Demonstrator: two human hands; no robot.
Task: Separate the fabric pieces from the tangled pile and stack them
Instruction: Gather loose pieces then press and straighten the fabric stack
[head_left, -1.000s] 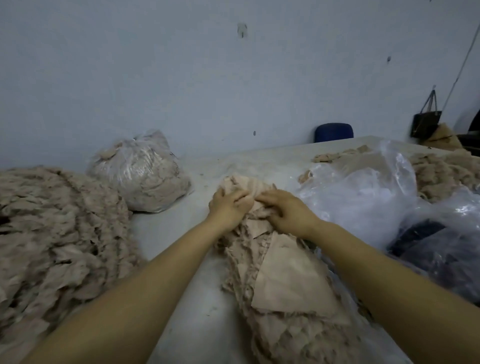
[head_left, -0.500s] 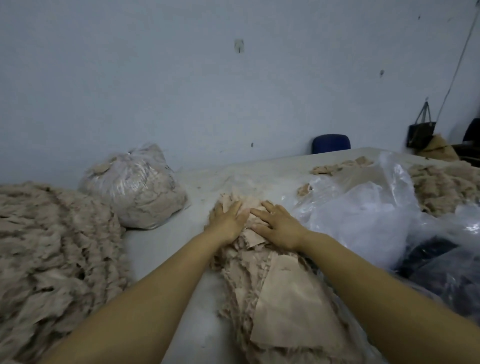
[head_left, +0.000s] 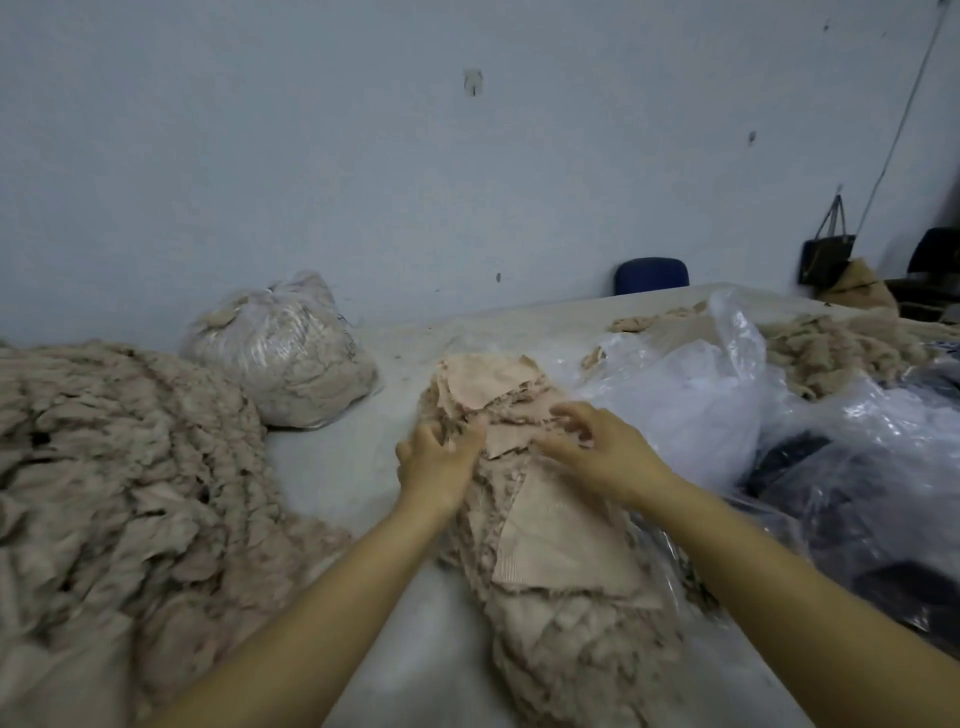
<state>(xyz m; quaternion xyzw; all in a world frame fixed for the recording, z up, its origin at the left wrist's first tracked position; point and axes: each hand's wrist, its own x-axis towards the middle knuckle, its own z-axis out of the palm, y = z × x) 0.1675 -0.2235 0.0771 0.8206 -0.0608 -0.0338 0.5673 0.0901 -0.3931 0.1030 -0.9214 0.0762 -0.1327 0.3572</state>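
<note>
fabric pieces (head_left: 519, 467) | left hand (head_left: 436, 462) pinching scraps, right hand (head_left: 597, 447) spread, hovering | risk: tangled frayed layers lift together, toppling heap off counter (head_left: 337, 467)

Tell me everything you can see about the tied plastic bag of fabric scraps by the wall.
The tied clear plastic bag of beige fabric scraps sits on the pale table near the wall, bulging and rounded, gathered shut at its top. Its crinkled film shines over the beige pieces stuffed inside. Its near left side meets the large beige pile. Neither hand touches it.
</note>
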